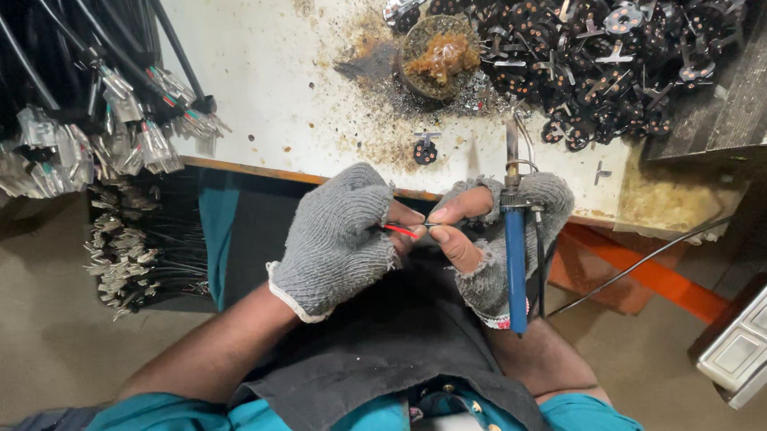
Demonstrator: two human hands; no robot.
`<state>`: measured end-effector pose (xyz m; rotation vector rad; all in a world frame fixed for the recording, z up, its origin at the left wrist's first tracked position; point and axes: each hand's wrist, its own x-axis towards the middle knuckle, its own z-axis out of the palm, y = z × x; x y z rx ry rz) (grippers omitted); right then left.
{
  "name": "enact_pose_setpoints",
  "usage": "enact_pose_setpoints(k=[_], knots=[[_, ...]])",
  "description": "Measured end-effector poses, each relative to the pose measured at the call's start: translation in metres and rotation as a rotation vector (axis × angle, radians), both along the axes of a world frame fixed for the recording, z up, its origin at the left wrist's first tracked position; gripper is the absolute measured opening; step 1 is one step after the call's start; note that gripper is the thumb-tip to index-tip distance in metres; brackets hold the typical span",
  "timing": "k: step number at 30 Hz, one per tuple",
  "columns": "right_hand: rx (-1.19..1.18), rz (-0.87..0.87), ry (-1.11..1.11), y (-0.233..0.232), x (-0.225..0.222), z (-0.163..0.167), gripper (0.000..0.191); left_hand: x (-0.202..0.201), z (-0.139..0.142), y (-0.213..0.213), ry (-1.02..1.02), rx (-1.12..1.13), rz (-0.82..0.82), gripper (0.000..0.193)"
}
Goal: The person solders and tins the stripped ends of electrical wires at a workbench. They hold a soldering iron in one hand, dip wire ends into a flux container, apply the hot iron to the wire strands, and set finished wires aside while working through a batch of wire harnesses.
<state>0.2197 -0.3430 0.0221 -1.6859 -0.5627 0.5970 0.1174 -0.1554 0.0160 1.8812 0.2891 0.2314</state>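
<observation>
My left hand (336, 240), in a grey fingerless knit glove, pinches a thin red wire (400, 230) at the front edge of the bench. My right hand (491, 235), gloved the same way, holds the wire's other end between thumb and forefinger. It also grips a blue-handled soldering iron (515, 252), whose tip points up toward the bench. A single black round plug part (425, 151) lies on the bench just beyond my fingers.
A stained white bench top (269, 80) holds a round tin of amber flux (440, 54) and a big heap of black plug parts (621, 41). Bundles of black cables with metal terminals (85, 127) hang at the left. A grey foot pedal (759, 334) sits at lower right.
</observation>
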Motion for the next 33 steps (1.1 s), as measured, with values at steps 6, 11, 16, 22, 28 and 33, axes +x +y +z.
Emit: enact_pose_setpoints(k=[6,11,16,22,28,33], knots=[[-0.055,-0.059,-0.076,0.007,-0.003,0.005,0.022,-0.001,0.002,0.005,0.049,0.087,-0.088,0.021],[0.060,-0.107,0.079,0.010,0.001,0.025,0.038,0.001,0.000,0.006,0.006,0.174,-0.127,0.022],[0.099,-0.145,0.024,0.019,0.004,0.024,0.029,0.006,0.003,0.004,-0.283,0.294,-0.066,0.027],[-0.204,-0.182,-0.438,0.030,0.038,0.006,0.016,0.047,0.006,0.038,-0.137,0.334,0.251,0.018],[-0.202,-0.130,-0.405,0.048,0.057,0.010,0.008,0.091,-0.003,0.060,-0.066,0.146,0.325,0.021],[-0.350,0.003,-0.656,0.058,0.074,0.015,0.014,0.103,-0.009,0.066,-0.048,0.168,0.290,0.017]])
